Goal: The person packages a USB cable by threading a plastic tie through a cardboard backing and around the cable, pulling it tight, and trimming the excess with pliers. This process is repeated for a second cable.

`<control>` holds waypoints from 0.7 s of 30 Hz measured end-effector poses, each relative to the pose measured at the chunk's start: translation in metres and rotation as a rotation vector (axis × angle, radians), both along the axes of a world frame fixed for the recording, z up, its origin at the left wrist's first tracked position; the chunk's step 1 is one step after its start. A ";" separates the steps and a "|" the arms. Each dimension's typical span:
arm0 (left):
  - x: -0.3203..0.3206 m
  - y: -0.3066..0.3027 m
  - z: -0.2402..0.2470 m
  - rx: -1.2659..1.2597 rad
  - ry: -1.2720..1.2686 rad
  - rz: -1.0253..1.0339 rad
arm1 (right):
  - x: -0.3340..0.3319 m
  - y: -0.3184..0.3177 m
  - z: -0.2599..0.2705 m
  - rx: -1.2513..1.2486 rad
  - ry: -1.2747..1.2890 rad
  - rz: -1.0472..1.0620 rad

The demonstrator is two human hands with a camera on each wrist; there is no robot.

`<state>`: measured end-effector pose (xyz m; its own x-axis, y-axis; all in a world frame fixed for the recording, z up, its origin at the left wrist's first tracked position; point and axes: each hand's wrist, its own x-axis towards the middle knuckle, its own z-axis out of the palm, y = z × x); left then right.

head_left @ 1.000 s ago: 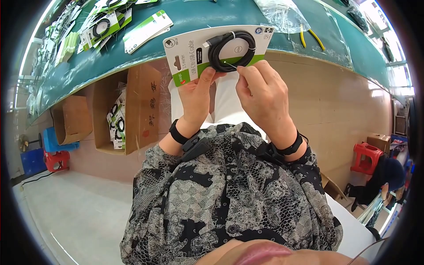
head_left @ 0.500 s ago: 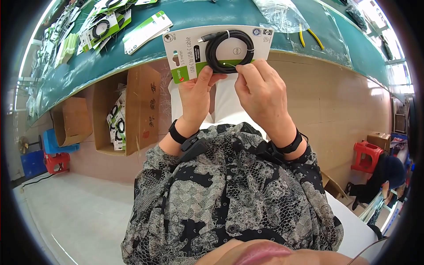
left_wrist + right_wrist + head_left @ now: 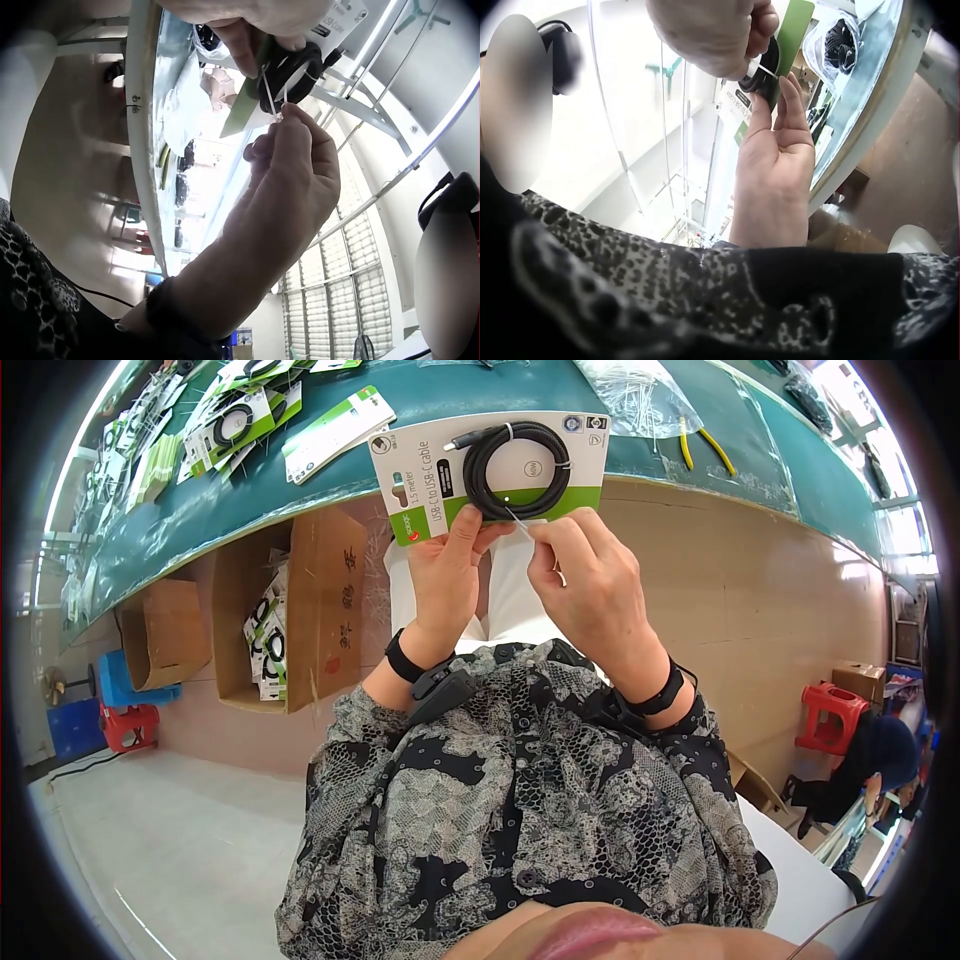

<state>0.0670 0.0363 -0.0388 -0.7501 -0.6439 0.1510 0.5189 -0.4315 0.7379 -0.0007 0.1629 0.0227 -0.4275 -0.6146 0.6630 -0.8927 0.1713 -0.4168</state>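
A printed card (image 3: 590,455) in white and green carries a coiled black USB-C cable (image 3: 477,475). My left hand (image 3: 442,575) grips the card's lower edge, thumb on the front beside the coil and fingers behind. A thin white plastic tie (image 3: 517,517) comes through at the bottom of the coil. My right hand (image 3: 597,575) pinches it between thumb and forefinger, just below the card. In the left wrist view two white tie strands (image 3: 271,86) run from the coil to the right fingertips. The right wrist view shows the left hand (image 3: 776,169) supporting the card from below.
The green table (image 3: 480,395) bears a stack of blank-looking cards (image 3: 335,435), a heap of carded cables (image 3: 232,425), a plastic bag of white ties (image 3: 640,395) and yellow-handled pliers (image 3: 686,450). Below, a cardboard box (image 3: 325,610) contains more carded cables.
The card has shifted slightly left and up. My right hand has moved a little left and down, and the tie, which pointed rightward, now slants downward.
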 end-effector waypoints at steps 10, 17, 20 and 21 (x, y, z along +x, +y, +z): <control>0.000 -0.002 0.000 -0.025 0.010 -0.040 | -0.004 0.000 0.001 0.023 0.055 -0.096; 0.000 -0.001 0.000 -0.004 -0.003 -0.033 | -0.004 -0.002 0.004 0.055 0.093 -0.073; 0.001 -0.001 -0.001 -0.005 -0.006 -0.034 | -0.004 -0.003 0.003 0.047 0.096 -0.078; 0.001 0.000 -0.001 -0.005 -0.006 -0.033 | -0.005 -0.003 0.003 0.042 0.098 -0.080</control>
